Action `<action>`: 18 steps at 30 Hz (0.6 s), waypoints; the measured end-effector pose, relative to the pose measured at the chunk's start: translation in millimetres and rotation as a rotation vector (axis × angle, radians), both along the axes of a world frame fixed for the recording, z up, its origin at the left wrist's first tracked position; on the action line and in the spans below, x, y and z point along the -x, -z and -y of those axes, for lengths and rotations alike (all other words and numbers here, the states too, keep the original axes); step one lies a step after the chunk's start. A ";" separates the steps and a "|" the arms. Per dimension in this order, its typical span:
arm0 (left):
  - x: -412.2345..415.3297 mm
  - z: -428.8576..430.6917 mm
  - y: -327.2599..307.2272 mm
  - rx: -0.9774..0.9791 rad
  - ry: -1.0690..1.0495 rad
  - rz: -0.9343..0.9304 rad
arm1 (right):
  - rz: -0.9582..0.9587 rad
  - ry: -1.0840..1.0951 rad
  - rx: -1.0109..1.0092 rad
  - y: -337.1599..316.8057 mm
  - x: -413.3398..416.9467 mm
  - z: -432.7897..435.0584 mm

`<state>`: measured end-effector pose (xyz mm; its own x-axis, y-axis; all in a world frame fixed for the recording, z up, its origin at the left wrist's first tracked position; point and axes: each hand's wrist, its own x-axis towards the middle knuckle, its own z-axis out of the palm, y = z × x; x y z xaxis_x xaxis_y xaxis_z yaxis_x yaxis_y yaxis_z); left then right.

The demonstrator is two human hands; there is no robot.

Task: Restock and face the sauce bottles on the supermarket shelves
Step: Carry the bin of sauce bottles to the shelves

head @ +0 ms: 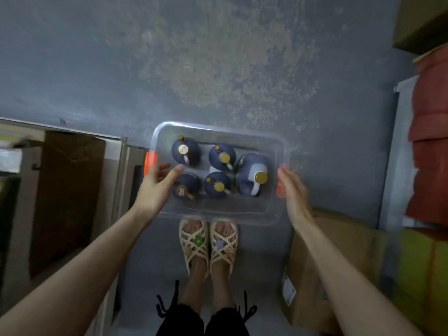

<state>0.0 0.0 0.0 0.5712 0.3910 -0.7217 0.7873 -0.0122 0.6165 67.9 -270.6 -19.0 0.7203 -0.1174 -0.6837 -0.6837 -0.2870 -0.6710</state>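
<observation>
Head view, frame centre: clear tub [219, 209] on grey floor [218, 69], five dark sauce bottles [185, 151] upright inside. Left grip [160, 180] apart over left rim; right grip [293, 190] apart, fingers straight, against orange handle [281, 190].

Five sauce bottles [221, 156], one clear bin [274, 209], two hands [157, 184], two sandals [194, 243].

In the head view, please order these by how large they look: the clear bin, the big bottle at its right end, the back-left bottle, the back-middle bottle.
1. clear bin
2. big bottle
3. back-left bottle and back-middle bottle: they look about the same size, so no ranking.
</observation>
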 end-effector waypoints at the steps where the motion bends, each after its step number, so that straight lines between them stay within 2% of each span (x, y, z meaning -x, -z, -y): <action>1: 0.8 0.8 5.7 -0.014 -0.027 -0.012 | -0.009 0.011 0.004 4.3 1.1 0.4; 4: 9.2 -8.9 37.5 -0.060 -0.068 -0.029 | -0.022 0.035 0.022 31.3 4.1 9.6; 10: 21.3 -40.5 108.5 -0.174 -0.031 -0.179 | -0.092 0.062 0.111 83.1 1.2 22.1; 18: 1.7 -52.4 142.4 -0.157 -0.140 -0.129 | -0.205 0.116 0.177 134.9 -5.8 31.8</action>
<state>-1.7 52.4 -142.4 0.4103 0.5732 -0.7094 0.8602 0.0152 0.5098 73.7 -302.4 -153.9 0.5440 -0.3217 -0.7749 -0.8349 -0.2990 -0.4620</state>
